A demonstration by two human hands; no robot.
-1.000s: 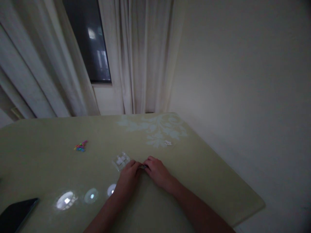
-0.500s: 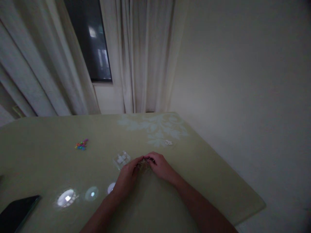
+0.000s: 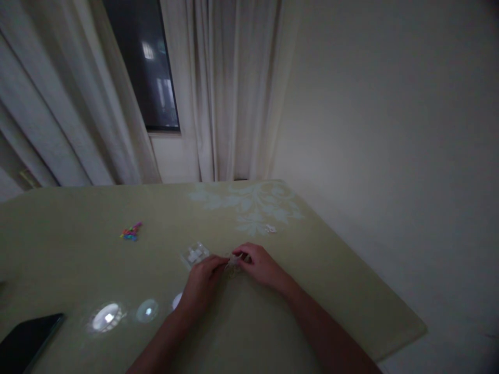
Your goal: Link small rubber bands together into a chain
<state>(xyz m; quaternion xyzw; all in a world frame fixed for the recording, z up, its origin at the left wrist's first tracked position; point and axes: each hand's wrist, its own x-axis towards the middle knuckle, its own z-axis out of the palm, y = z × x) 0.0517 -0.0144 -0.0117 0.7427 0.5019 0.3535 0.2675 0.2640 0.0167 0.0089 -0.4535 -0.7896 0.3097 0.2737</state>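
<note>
Near the middle of the table, a small tangled clump of thin, pale yellowish strands (image 3: pixel 233 270) lies between my hands; its exact kind is too blurred to make out. From the left, my left hand (image 3: pixel 203 280) pinches at its edge, fingers pressed together. My right hand (image 3: pixel 259 266) is closed too, thumb and forefinger pinching the clump's upper right side. Just behind my left hand sits a clear plastic box (image 3: pixel 196 253) with whitish pieces in it.
A pile of small multicoloured pieces (image 3: pixel 131 232) lies at the left, small white pieces (image 3: pixel 270 228) at the back right. A dark flat device (image 3: pixel 29 340) rests at the front left. The table (image 3: pixel 351 291) meets a wall at the right; curtains (image 3: pixel 237 93) hang behind.
The clump between my fingers looks paler and more spread out than before. My left fingers have flattened and shifted slightly; the right hand has barely moved.
</note>
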